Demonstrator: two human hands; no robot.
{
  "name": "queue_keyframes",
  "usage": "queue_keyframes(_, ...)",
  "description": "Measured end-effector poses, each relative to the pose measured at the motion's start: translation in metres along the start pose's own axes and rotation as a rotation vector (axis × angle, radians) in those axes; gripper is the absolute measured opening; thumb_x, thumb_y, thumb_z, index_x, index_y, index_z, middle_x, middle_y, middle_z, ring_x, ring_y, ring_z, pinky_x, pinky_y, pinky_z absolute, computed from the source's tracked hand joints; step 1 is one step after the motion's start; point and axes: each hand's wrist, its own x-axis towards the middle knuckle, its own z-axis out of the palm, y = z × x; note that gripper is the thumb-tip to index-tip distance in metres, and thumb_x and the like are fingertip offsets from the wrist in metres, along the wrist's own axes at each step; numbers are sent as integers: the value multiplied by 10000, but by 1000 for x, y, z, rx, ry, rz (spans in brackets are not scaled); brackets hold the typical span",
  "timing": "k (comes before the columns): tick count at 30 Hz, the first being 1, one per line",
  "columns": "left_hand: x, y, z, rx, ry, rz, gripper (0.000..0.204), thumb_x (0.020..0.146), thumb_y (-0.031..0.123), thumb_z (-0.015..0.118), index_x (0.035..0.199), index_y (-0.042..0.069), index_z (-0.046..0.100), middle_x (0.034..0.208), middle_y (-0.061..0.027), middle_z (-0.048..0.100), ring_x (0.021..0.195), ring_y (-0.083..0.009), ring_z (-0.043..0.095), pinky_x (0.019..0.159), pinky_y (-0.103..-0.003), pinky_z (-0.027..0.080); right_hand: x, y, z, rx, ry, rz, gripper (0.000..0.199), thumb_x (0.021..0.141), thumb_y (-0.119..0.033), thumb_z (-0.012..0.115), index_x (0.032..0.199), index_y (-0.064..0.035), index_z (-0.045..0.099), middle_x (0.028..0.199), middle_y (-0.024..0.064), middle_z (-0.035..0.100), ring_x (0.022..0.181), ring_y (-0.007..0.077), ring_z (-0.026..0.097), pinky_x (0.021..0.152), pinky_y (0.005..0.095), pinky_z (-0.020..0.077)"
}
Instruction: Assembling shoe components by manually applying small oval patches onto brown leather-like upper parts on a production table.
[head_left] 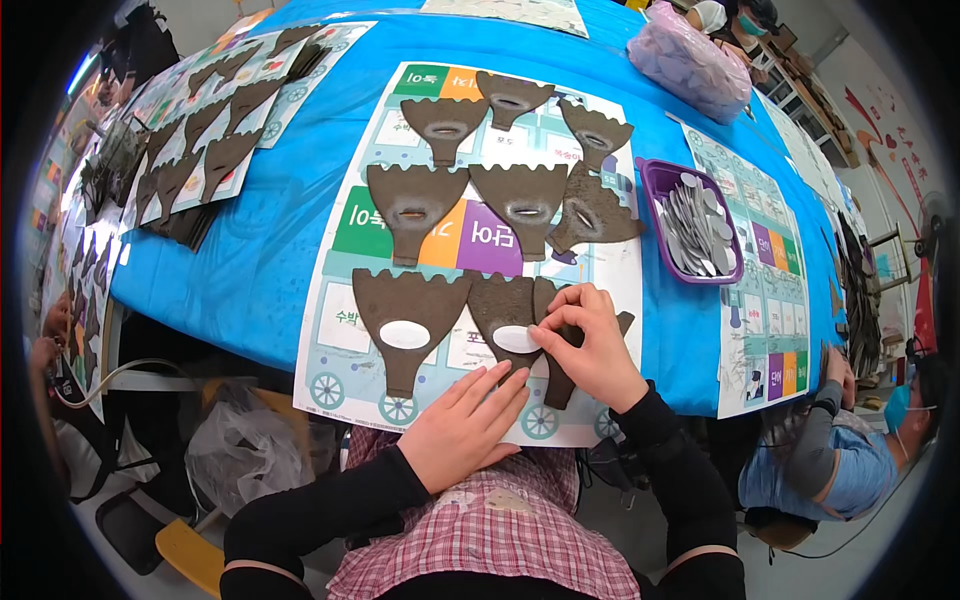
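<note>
A blue table [300, 240] is spread with printed sheets, and the middle sheet [345, 330] is covered in dark brown fan-shaped cutouts. Up top right, a clear bag [690, 60] is stuffed with pale ovals. Next down in size, a purple tray [652, 180] is set just right of the sheet and is loaded with grey-white ovals [695, 228], stacked on edge.

In the near row, one cutout [405, 315] is already fitted with a white oval [404, 334]. The cutout [505, 310] beside it is pinned down by the left hand [462, 425], fingers laid out flat and together, nothing gripped. A second white oval [516, 339] is pressed onto that cutout by the right hand [590, 345], fingers curled in narrow, tips touching the oval's edge.
</note>
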Motion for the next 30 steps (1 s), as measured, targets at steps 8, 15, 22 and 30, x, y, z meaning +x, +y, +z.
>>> queue_keyframes(8,0,-3,-1,-21,6,-5,637,824,419,634,1301,22,495,1417,-123,430,1349,-271,367,1099,-389,318,3,0,3,-19,3,-11,151,789,-173,727,781,-41,653,988,64,526,978,239,457,863,341,379)
queue_keyframes(15,6,-5,-5,-84,37,-38,711,832,451,623,1333,-23,451,1446,-156,385,1361,-278,349,1117,-399,285,3,-1,1,-27,3,-4,145,783,-160,729,767,-43,646,978,63,533,969,239,462,861,335,382)
queue_keyframes(22,10,-10,-7,25,-16,-90,804,833,506,594,1355,-74,401,1480,-179,335,1367,-279,337,1104,-393,288,-6,-14,-22,-138,252,-138,192,744,-121,743,880,-68,619,997,92,556,981,279,514,852,373,413)
queue_keyframes(30,18,-3,-8,112,-37,-49,741,828,521,588,1381,52,435,1493,-111,343,1332,-296,351,1028,-394,340,-70,-3,-31,-548,-134,-420,483,787,-130,674,1252,-51,569,1320,60,541,1237,214,498,1030,392,382)
